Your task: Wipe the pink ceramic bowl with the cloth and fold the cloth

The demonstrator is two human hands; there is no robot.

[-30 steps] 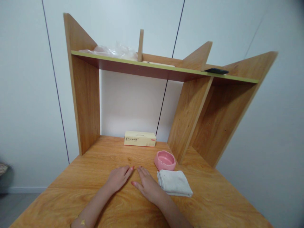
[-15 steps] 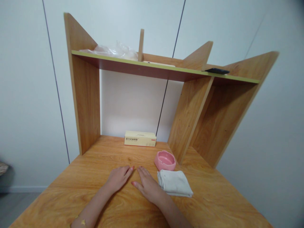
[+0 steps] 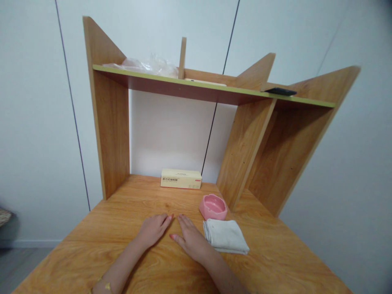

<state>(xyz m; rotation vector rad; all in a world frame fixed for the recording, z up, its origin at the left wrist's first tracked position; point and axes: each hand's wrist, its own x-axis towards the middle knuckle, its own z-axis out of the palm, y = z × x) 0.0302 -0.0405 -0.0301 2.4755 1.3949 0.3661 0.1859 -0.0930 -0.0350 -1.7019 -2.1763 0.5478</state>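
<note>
My left hand [image 3: 154, 228] rests palm down on the wooden desk [image 3: 171, 269], with nothing in it. Its fingers lie toward the middle, partly hidden by the back of the hand. Close beside it my right hand [image 3: 190, 237] lies flat on the desk, thumb held away from the fingers and holding nothing. A folded light grey cloth [image 3: 228, 236] is just right of my right hand. Behind the cloth sits a pink ashtray [image 3: 213, 207] with a notched rim. Farther back stands a long cream cling film box [image 3: 180, 179].
A wooden shelf unit [image 3: 114, 134] rises from the back of the desk, with a divider [image 3: 246, 151] to the right. On its upper board lie a clear plastic bag [image 3: 150, 66], a flat white item [image 3: 205, 83] and a flat dark item [image 3: 281, 91].
</note>
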